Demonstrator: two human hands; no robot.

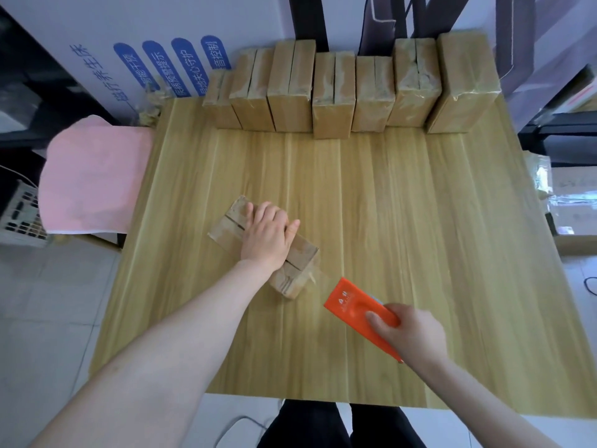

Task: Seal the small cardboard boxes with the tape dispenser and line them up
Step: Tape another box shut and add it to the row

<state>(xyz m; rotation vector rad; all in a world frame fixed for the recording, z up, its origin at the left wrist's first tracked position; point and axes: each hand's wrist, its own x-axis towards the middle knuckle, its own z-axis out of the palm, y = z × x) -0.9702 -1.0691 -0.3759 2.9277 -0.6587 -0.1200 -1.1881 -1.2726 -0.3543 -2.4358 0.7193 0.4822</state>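
We press our left hand [268, 237], fingers laid loosely flat, on the small cardboard box [227, 232] lying slantwise at 7 o'clock of the table [420, 221], our right hand [415, 331] clasping the orange tape dispenser [355, 305] at 5 o'clock, just beside it, taped boxes [334, 101] ranked at 12 o'clock.

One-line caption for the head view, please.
Left hand rests on a small cardboard box on the table; right hand grips the orange tape dispenser beside it, row of boxes behind.
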